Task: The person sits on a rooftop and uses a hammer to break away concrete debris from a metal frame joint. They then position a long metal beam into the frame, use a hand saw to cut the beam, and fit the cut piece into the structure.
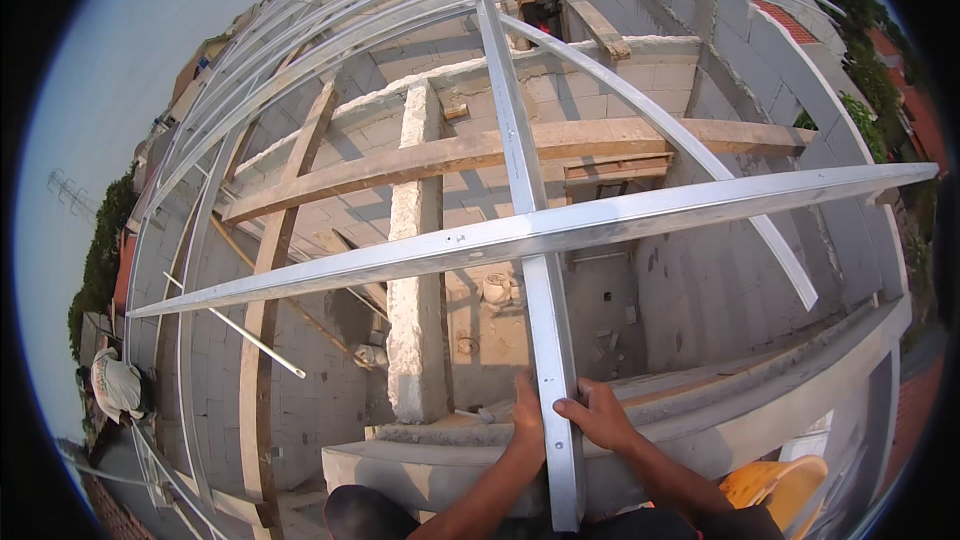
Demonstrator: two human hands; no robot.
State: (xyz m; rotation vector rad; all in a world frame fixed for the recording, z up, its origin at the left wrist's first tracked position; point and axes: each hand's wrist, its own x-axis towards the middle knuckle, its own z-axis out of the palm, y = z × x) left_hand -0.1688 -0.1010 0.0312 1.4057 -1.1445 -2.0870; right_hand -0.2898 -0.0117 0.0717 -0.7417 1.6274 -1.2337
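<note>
Head view: grey block walls (740, 310) surround the deep drop ahead of me, between nine o'clock and three. Between me and that drop lies the concrete ledge (420, 465) at six; leaning too far past it could cost me my balance. The long metal crossbar (650, 225) spans roughly nine to three, over the metal bar (548, 340). I cannot tell whether anything fixes that crossing, so twisting the bar could make the crossbar slide.

The bar itself runs from twelve down to six, near end toward my lap. A thinner metal strip (690, 145) slants from twelve to just past three; its lower end shows no support, so a jolt might drop it. At eight, a white rod (250, 338) could fall likewise if knocked.

My left grip (527, 415) and right grip (602, 420) clasp the bar from either side, right thumb over its face; uneven pressure could turn it.
</note>
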